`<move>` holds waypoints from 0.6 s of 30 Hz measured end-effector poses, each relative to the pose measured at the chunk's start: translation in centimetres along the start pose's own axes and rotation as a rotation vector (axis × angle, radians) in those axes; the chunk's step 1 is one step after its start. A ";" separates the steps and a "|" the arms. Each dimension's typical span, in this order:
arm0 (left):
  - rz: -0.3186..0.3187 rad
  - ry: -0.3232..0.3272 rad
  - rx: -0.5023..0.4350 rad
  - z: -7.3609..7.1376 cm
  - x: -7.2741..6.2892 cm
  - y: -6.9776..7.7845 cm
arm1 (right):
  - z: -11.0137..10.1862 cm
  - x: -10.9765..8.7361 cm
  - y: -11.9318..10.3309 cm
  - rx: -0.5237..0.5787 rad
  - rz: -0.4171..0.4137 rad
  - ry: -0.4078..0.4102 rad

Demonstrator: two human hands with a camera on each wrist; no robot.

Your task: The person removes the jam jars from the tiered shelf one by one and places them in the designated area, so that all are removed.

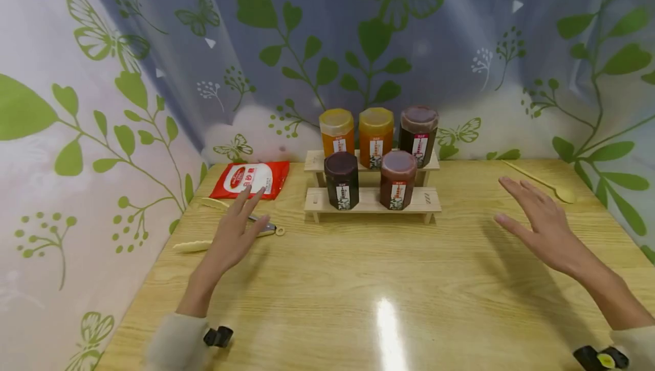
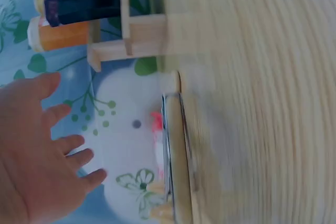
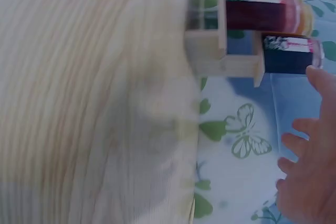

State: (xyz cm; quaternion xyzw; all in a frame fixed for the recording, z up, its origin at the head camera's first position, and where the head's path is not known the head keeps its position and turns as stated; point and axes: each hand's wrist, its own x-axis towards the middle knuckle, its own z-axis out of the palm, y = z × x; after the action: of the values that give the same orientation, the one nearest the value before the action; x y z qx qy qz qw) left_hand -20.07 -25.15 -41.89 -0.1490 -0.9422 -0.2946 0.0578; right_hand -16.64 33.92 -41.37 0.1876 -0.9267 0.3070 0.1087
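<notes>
My left hand (image 1: 231, 241) hovers with fingers spread over a pair of tongs (image 1: 193, 246), touching nothing; it partly hides the tongs in the head view. Beyond its fingertips lies a red and white packet (image 1: 257, 181). Over the right side of the table, my right hand (image 1: 546, 233) is held up with straight fingers and holds nothing. Nearest to it is a pale long-handled spoon (image 1: 564, 194). Between the hands, a two-step wooden rack (image 1: 363, 203) bears lidded jars: a dark jar (image 1: 341, 180) and a reddish jar (image 1: 398, 180) stand on the lower step.
On the rack's upper step stand two orange jars, the left one (image 1: 337, 132) and the middle one (image 1: 376, 138), beside a dark jar (image 1: 418, 136). A patterned curtain (image 1: 317, 36) hangs behind and left of the wooden table (image 1: 327, 280). Light glares near the table's front.
</notes>
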 end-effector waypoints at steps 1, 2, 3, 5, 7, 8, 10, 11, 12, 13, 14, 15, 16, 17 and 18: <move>-0.012 -0.013 -0.063 0.2 0.1 0.1 | 0.0 0.2 -0.3 0.074 0.018 -0.027; -0.023 -0.029 -0.122 0.4 0.3 0.2 | 0.1 0.3 -0.6 0.144 0.034 -0.056; -0.034 -0.040 -0.176 0.6 0.4 0.4 | 0.1 0.5 -0.9 0.206 0.052 -0.087; -0.057 -0.058 -0.267 1.1 0.7 0.7 | 0.2 0.8 -1.4 0.315 0.093 -0.144; -0.086 -0.069 -0.355 1.6 1.0 1.1 | 0.5 1.2 -1.8 0.411 0.119 -0.187; -0.101 -0.072 -0.396 1.9 1.1 1.3 | 0.7 1.4 -2.0 0.443 0.130 -0.200; -0.143 -0.080 -0.479 2.4 1.4 1.9 | 1.1 1.6 -2.5 0.501 0.150 -0.216; -0.169 -0.088 -0.522 2.7 1.6 2.2 | 1.4 1.8 -2.7 0.516 0.154 -0.218; -0.193 -0.096 -0.557 2.9 1.8 2.5 | 1.7 2.0 -3.0 0.529 0.155 -0.216; -0.212 -0.105 -0.583 3.3 2.1 2.7 | 2.0 2.1 -3.3 0.541 0.159 -0.206; -0.225 -0.114 -0.608 3.6 2.4 3.0 | 2.3 2.3 -3.6 0.547 0.156 -0.198; -0.235 -0.120 -0.633 3.9 2.7 3.4 | 2.6 2.6 -3.9 0.563 0.156 -0.188; -0.242 -0.121 -0.657 4.3 3.1 3.7 | 3.0 2.8 -4.1 0.576 0.153 -0.175; -0.246 -0.123 -0.674 4.7 3.5 3.9 | 3.4 3.2 -4.4 0.604 0.150 -0.162; -0.250 -0.123 -0.683 5.1 3.9 4.2 | 3.8 3.6 -4.6 0.639 0.146 -0.146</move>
State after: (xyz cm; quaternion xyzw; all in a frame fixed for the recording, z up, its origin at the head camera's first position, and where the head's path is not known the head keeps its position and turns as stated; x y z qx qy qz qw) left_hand -22.54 -17.99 -43.00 -0.0607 -0.8021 -0.5875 -0.0884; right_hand -18.28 27.18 -40.81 0.1668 -0.8000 0.5746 -0.0446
